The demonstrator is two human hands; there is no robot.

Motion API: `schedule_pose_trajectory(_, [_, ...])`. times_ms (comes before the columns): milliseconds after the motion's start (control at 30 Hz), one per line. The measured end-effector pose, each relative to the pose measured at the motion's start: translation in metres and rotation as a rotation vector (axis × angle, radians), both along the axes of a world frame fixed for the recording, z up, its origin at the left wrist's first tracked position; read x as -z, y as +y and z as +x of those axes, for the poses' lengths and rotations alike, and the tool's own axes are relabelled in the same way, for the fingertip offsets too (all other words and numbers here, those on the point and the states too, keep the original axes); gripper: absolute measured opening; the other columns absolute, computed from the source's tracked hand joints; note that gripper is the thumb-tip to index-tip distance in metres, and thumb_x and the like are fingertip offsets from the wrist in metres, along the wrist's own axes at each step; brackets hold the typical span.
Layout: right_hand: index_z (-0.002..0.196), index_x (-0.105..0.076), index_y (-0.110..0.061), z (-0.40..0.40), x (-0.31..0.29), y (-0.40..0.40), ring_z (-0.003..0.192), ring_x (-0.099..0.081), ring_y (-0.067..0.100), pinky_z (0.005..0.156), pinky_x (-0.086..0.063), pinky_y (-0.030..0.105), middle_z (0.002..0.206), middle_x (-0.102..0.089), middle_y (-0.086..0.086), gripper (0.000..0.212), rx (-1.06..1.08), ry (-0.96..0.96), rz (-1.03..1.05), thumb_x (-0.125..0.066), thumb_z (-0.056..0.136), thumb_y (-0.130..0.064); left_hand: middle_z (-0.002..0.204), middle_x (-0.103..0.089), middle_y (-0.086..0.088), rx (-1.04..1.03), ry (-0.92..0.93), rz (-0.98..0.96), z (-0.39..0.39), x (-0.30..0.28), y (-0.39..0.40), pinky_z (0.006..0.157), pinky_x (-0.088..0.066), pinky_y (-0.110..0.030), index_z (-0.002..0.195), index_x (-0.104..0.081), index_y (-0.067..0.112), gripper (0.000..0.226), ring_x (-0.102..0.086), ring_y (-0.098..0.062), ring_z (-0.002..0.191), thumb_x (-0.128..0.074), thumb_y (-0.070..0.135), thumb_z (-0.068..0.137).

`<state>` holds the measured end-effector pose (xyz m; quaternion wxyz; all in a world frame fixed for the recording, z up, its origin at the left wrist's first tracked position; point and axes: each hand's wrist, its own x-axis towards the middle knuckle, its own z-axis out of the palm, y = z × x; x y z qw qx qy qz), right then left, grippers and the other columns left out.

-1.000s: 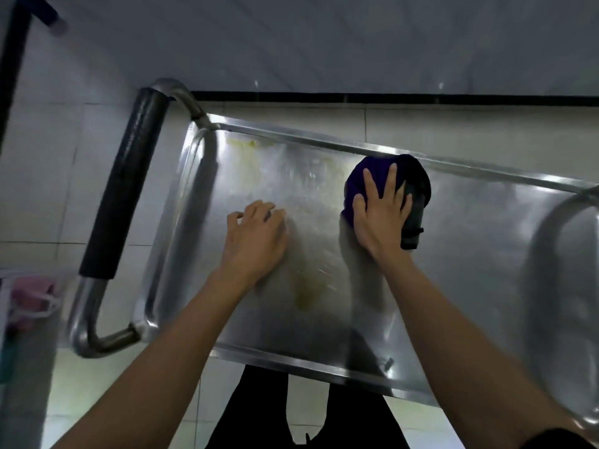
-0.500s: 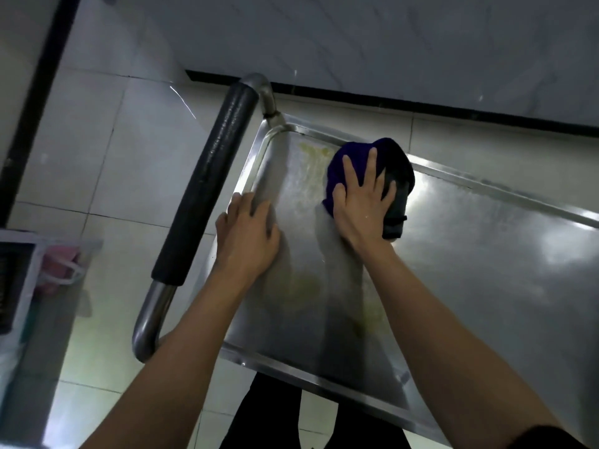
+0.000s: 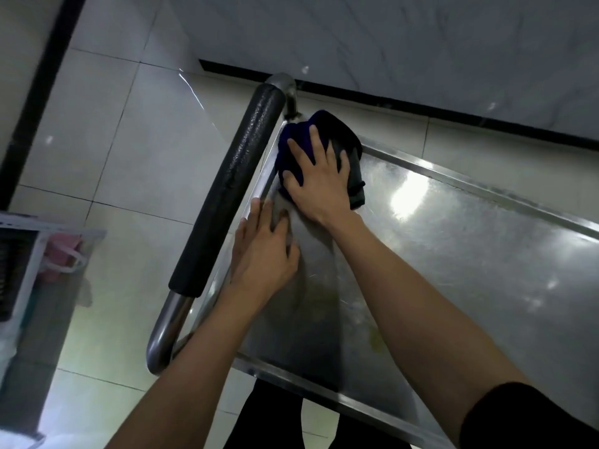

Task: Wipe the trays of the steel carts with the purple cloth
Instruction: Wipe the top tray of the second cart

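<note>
The right hand (image 3: 319, 183) is spread flat on the cloth (image 3: 303, 132), pressing it into the far left corner of the tray (image 3: 470, 254), likely to rub dirt out of the corner. The left hand (image 3: 262, 251) lies flat and open beside the handle (image 3: 233, 192), likely to hold the cart steady. The hand hides much of the cloth. The tray's right end is cut off.

Landmark: white rack (image 3: 19, 251), far left
Pink bag (image 3: 61, 252): just right of rack
Tiled floor (image 3: 107, 150): beneath rack
</note>
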<state>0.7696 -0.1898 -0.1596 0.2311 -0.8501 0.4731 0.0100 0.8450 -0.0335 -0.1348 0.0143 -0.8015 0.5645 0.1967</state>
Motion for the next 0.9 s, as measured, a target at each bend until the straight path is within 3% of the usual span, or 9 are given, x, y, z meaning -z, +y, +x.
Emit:
schedule_pose_trajectory(133, [0.155,-0.03,-0.039,-0.039,0.001,0.006,0.152,-0.016,0.032,0.123,-0.002,0.056,0.169,-0.003,0.0,0.059,0.072,-0.01,0.0,-0.037,0.097,-0.051,0.165,-0.017,-0.013,0.014,0.007,0.015,-0.004,-0.001,-0.004,0.122,-0.016,-0.054,0.147,-0.041,0.018,0.06,0.0,-0.032,0.154,-0.042,0.05,0.096])
schedule_pose_trajectory(333, [0.155,-0.026,-0.044,-0.137,0.005,0.032,0.153,-0.01,0.029,0.123,0.001,0.055,0.169,0.002,-0.002,0.057,0.273,0.017,0.02,-0.037,0.099,-0.052,0.158,-0.027,-0.015,0.074,-0.109,0.023,-0.033,-0.012,-0.015,0.117,-0.023,-0.057,0.139,-0.048,0.017,0.055,-0.013,-0.038,0.151,-0.043,0.052,0.097])
schedule_pose_trajectory(467, [0.155,-0.022,-0.046,-0.202,0.004,0.049,0.154,-0.009,0.028,0.124,0.001,0.055,0.169,0.004,-0.003,0.057,0.36,0.054,0.035,-0.037,0.101,-0.052,0.152,-0.041,-0.011,0.304,-0.003,-0.049,-0.104,-0.018,-0.021,0.112,-0.033,-0.052,0.136,-0.052,0.017,0.047,-0.028,-0.033,0.146,-0.046,0.044,0.098])
schedule_pose_trajectory(600, [0.155,-0.02,-0.046,-0.272,0.003,0.067,0.154,-0.01,0.028,0.124,0.001,0.054,0.169,0.005,-0.003,0.056,0.426,0.054,0.039,-0.035,0.102,-0.051,0.148,-0.043,-0.005,0.443,0.004,-0.009,-0.176,-0.021,-0.029,0.107,-0.033,-0.049,0.133,-0.053,0.021,0.042,-0.032,-0.025,0.141,-0.041,0.043,0.099])
schedule_pose_trajectory(900, [0.157,-0.019,-0.045,-0.385,0.0,0.097,0.154,-0.006,0.031,0.124,0.0,0.054,0.169,0.007,-0.001,0.055,0.514,0.041,0.045,-0.031,0.104,-0.051,0.15,-0.04,-0.005,0.481,-0.079,0.084,-0.229,-0.023,-0.029,0.109,-0.024,-0.052,0.134,-0.056,0.019,0.044,-0.037,-0.023,0.137,-0.039,0.041,0.1])
